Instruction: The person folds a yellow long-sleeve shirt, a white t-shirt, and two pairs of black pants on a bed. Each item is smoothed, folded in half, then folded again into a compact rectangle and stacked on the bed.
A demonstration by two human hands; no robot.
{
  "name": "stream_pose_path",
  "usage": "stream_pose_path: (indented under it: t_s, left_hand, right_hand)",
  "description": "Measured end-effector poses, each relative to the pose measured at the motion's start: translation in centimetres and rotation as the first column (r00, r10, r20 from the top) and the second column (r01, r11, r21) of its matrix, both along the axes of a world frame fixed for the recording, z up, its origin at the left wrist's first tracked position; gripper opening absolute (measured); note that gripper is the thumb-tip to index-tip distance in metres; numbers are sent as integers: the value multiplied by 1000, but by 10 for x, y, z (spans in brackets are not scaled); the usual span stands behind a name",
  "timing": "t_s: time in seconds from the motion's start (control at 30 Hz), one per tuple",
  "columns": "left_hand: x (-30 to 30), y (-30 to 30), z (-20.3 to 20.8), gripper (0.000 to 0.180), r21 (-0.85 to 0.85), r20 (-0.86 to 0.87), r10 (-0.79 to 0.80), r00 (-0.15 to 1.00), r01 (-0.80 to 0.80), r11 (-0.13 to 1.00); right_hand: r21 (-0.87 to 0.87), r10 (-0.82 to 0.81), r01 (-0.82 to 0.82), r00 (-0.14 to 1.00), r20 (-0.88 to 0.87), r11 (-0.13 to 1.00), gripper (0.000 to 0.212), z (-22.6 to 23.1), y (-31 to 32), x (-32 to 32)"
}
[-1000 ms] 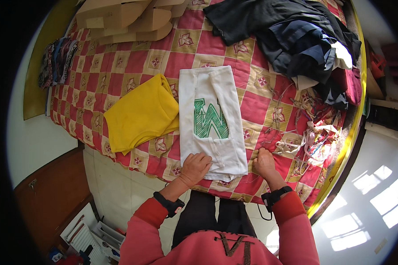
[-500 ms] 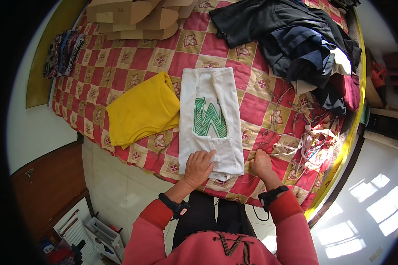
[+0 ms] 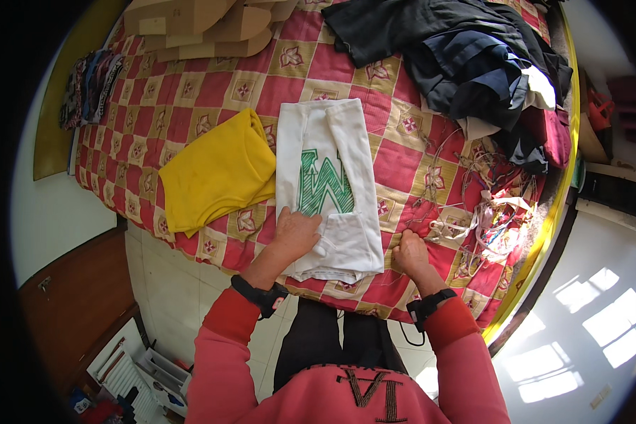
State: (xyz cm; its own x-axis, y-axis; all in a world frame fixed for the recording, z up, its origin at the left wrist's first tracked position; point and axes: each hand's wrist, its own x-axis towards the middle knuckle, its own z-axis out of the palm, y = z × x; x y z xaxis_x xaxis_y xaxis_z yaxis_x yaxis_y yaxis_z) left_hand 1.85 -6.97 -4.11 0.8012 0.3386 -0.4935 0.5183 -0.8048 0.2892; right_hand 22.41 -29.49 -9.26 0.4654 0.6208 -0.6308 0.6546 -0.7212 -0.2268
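A white sweatshirt (image 3: 364, 191) with a green printed letter lies folded into a long rectangle on the bed, sides turned inward. My left hand (image 3: 296, 235) is on its left side near the lower end, fingers bent and closed on the cloth beside a small folded-over flap. To the right of the garment, close to its edge, my right hand (image 3: 410, 255) rests as a fist on the bedspread. Whatever it may hold is hidden. A folded yellow garment (image 3: 219, 173) lies to the left of the white one.
A checked red and tan bedspread (image 3: 261, 88) covers the bed. Flattened cardboard boxes (image 3: 198, 28) lie at the far left. Dark clothes (image 3: 466, 63) are heaped at the far right, with tangled strings and straps (image 3: 498, 222) nearer. Patterned cloths (image 3: 92, 85) hang over the left edge.
My left hand has moved left and slightly up across the white sweatshirt, and the lower flap lies flatter. My right hand stays a fist beside it. The whole view has shifted slightly.
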Motion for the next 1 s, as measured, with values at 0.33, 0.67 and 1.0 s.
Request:
stream_pose_path:
  t_s: [0.33,0.67,1.0]
  left_hand:
    - [-5,-40,-5,28,-106,151,327,933,-314,944]
    - [-15,-50,-14,22,-112,142,440,887,-428,897]
    - [-24,-32,4,27,-137,30,225,974,-219,966]
  right_hand:
    - [-39,-10,11,1000,17,999,28,-3,2,0]
    - [-34,2,-2,1000,-3,999,30,6,5,0]
    - [-38,15,-15,1000,2,999,29,6,4,0]
